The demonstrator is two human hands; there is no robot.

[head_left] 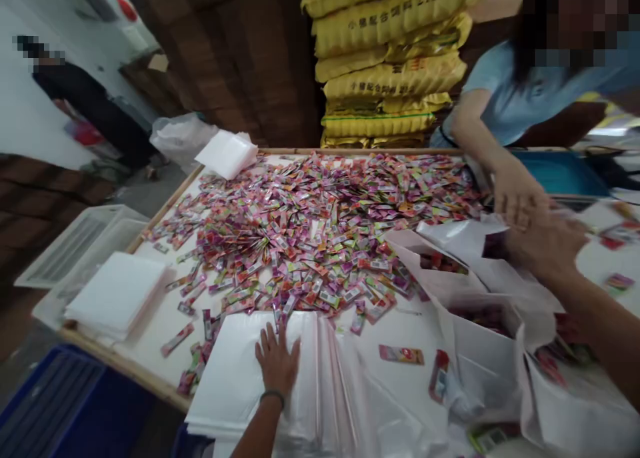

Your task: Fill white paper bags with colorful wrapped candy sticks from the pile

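Note:
My left hand [278, 363], with a dark band at the wrist, lies with fingers spread on a stack of white plastic bags [230, 371] at the table's near edge. My right hand [545, 245] reaches in from the right over open white bags [485, 358] filled with small packets. Its fingers are blurred and partly hidden beside a person's hand [517, 188], so its grip is unclear. A large heap of small pink, red and green packets [320, 225] covers the middle of the table. One loose packet [401, 355] lies between the stack and the open bags.
Two more white stacks lie at the table's left, one at the near corner [117, 295] and one at the far corner [227, 153]. White crates [85, 245] and a blue crate [65, 398] stand left. Yellow sacks [385, 65] rise behind. A person in light blue leans in; another stands far left.

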